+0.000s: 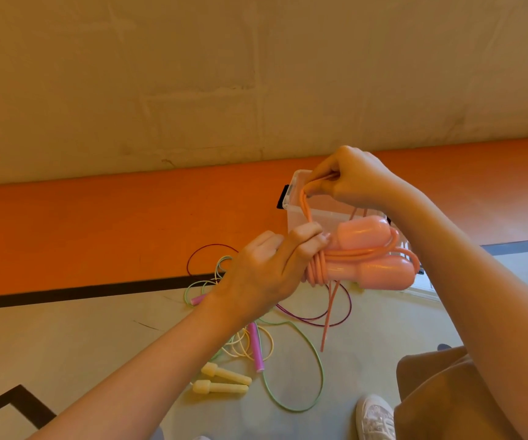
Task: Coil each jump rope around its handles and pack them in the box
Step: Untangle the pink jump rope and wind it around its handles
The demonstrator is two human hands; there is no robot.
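Pink handles clamped in the left hand above the box, right hand pinching the cord; lose tension and those wraps probably unravel.

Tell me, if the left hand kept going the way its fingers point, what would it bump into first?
Probably the pink handles. The left hand already grips their coiled end, fingers pointing right along them. The clear box sits behind; depth is unclear.
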